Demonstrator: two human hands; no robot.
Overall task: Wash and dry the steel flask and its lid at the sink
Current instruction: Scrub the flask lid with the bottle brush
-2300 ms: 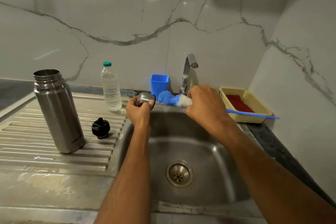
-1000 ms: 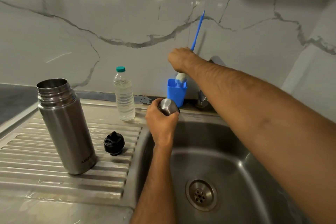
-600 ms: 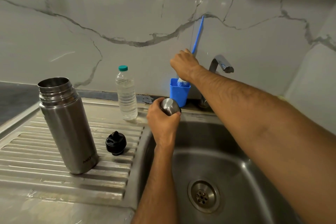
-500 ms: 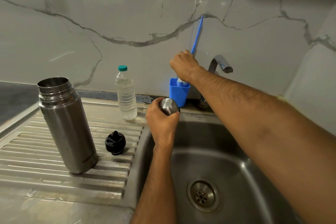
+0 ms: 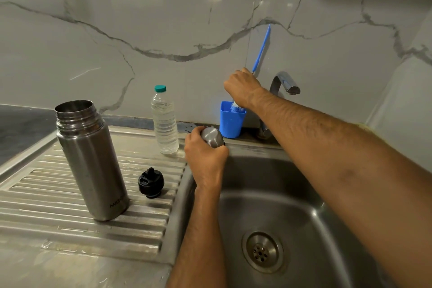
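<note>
The left hand (image 5: 205,156) curls around the shiny lid (image 5: 211,139) over the sink (image 5: 304,206) edge. The right hand (image 5: 240,87) grips the blue brush (image 5: 261,48), its head in the blue cup (image 5: 231,121). The open flask (image 5: 90,159) stands at 9 o'clock from the lid.

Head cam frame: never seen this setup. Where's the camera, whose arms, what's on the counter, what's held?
There is no robot here. A person wears one wide-angle camera on the head, looking forward and down, so both arms reach in from the bottom of the picture.

The left hand has its grip around the steel lid at the edge of the sink. The right hand holds a blue bottle brush with its bristle end down in a blue cup beside the tap.

On the ribbed draining board stand the open steel flask, upright, a black stopper and a clear plastic water bottle with a green cap.
</note>
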